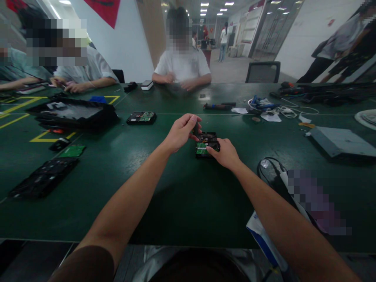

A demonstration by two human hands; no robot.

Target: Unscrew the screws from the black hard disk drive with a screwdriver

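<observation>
A black hard drive point(207, 144) with a green circuit board lies on the dark green table point(182, 188) in front of me. My left hand point(182, 131) is closed around a dark screwdriver handle point(196, 128) held upright over the drive's far end. My right hand point(225, 153) rests on the drive's right near corner, fingers pressed against its edge and holding it steady.
A second hard drive point(141, 118) lies farther left. An opened black laptop case point(72, 113), a green board point(72, 150) and a black panel point(44, 178) sit at left. Cables and tools point(264, 106) and a grey box point(340, 141) lie right. People sit across the table.
</observation>
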